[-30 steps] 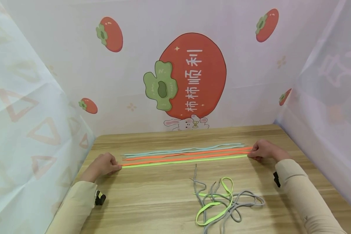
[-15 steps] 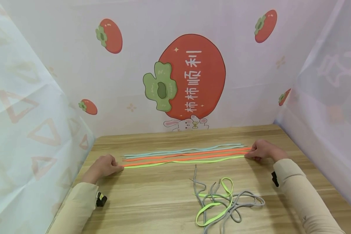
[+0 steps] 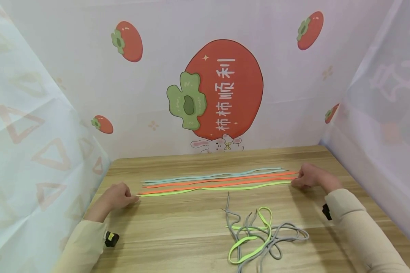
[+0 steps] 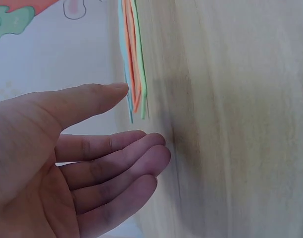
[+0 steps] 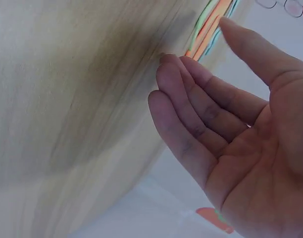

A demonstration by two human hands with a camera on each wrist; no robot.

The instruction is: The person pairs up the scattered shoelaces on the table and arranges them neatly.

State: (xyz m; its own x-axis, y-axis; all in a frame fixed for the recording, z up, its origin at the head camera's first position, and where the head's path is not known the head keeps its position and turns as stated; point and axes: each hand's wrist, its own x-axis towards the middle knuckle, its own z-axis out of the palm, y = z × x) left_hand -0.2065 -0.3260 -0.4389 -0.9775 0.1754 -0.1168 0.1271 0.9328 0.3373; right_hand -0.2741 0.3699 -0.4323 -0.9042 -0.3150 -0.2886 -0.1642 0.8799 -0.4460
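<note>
Head view: between left hand and right hand, fingers parted and empty, lies a flat neon-yellow fabric lace, seemingly spread for straightness.

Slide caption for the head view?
Left hand and right hand flank outstretched blue, orange and lime laces, with a gray-and-lime tangle in the foreground.

White lettering, 柿柿顺利, running upward; on the large printed red persimmon
</note>
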